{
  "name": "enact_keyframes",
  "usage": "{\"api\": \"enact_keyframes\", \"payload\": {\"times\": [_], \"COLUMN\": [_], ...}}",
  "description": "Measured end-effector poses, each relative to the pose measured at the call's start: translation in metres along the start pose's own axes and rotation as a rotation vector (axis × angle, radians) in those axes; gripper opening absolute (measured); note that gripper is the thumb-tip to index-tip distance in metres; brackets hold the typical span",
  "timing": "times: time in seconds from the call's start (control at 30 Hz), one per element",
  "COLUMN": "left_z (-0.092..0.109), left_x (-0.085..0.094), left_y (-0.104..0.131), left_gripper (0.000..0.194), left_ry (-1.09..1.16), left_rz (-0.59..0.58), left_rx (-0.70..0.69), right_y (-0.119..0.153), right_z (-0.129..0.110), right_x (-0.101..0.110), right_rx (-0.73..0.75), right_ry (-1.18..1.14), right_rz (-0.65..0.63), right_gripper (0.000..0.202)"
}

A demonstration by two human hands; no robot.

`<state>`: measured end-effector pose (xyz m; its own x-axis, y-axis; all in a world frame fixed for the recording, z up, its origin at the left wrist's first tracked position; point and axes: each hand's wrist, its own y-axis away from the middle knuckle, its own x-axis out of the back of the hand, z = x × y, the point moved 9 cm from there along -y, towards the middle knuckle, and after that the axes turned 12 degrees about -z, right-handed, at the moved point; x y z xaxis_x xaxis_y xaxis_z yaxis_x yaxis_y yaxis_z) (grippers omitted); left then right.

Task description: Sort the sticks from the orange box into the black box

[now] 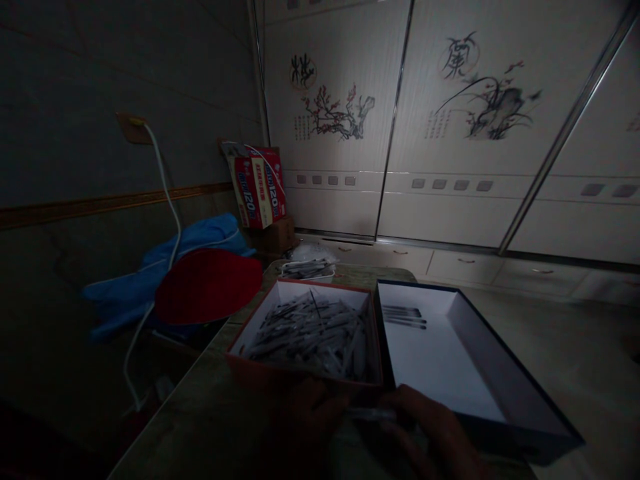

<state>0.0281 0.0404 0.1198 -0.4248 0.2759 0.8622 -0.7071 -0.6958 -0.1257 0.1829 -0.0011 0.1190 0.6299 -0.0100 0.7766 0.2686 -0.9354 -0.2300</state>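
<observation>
Close to the front edge of the boxes, my left hand (313, 417) and my right hand (425, 423) hold a small, pale, clear-looking piece (371, 414) between them. Its details are too dark to tell. Beyond my left hand is an orange-red box (253, 368) with a white inside, full of many thin wrapped pieces (315, 333). Right beside it lies a dark-edged open box (430, 360) with a white inside. Several thin dark sticks (404, 317) lie side by side at its far left.
Behind the boxes, a small white container (309, 269) of similar pieces stands on the table (200, 400). To the left are a red round object (209, 285), blue cloth (205, 233) and a white cable (163, 163). A red carton (257, 190) stands by the sliding doors.
</observation>
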Motion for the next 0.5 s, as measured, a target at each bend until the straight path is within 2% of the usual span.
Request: {"api": "enact_keyframes", "payload": {"times": [0.2, 0.37, 0.5], "left_z": [0.003, 0.005, 0.002], "left_x": [-0.001, -0.001, -0.009], "left_y": [0.005, 0.009, 0.003], "left_gripper": [0.024, 0.027, 0.024], "left_ry": [-0.013, -0.005, 0.019], "left_rz": [-0.006, -0.004, 0.022], "left_rx": [-0.051, -0.1, -0.117], "right_y": [-0.004, -0.005, -0.002], "right_z": [0.0, -0.013, -0.021], "right_x": [-0.016, -0.004, -0.002], "right_rx": [0.024, 0.16, 0.224], "right_ry": [-0.006, 0.069, 0.037], "right_rz": [-0.102, 0.005, -0.008], "right_gripper": [0.024, 0.028, 0.03]}}
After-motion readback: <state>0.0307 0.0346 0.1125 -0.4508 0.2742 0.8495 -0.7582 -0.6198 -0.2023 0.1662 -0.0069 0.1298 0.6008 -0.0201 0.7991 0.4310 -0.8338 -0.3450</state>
